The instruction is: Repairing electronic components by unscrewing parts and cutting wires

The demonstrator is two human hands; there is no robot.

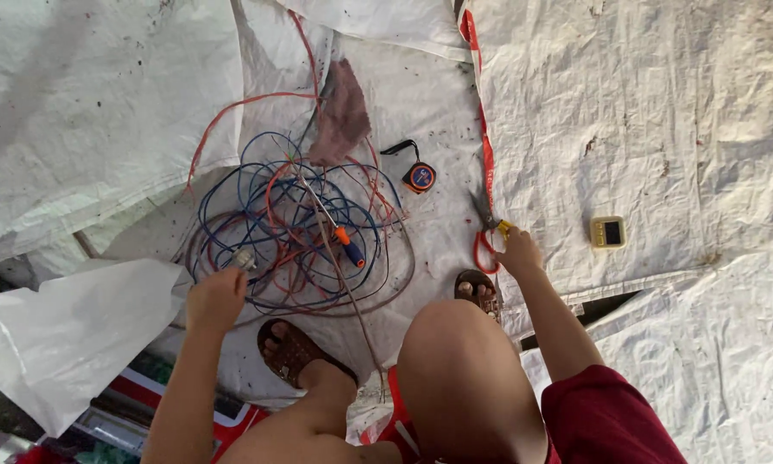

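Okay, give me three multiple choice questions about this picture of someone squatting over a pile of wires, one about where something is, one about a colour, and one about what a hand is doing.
1. Where does the tape measure lie?
A. On the white sheeting, between the wire tangle and the scissors
B. On the person's knee
C. Under the yellow device

2. What colour are the loop handles of the scissors?
A. Green
B. Red
C. Black

3. What is the right hand doing?
A. Resting flat on the sheeting
B. Gripping the scissors by the handle
C. Holding the screwdriver

Answers:
1 A: it sits on the sheeting right of the wire tangle, left of the scissors.
2 B: a red loop shows beside the fingers.
3 B: its fingers close around the handle, while the left hand is at the tangle's edge.
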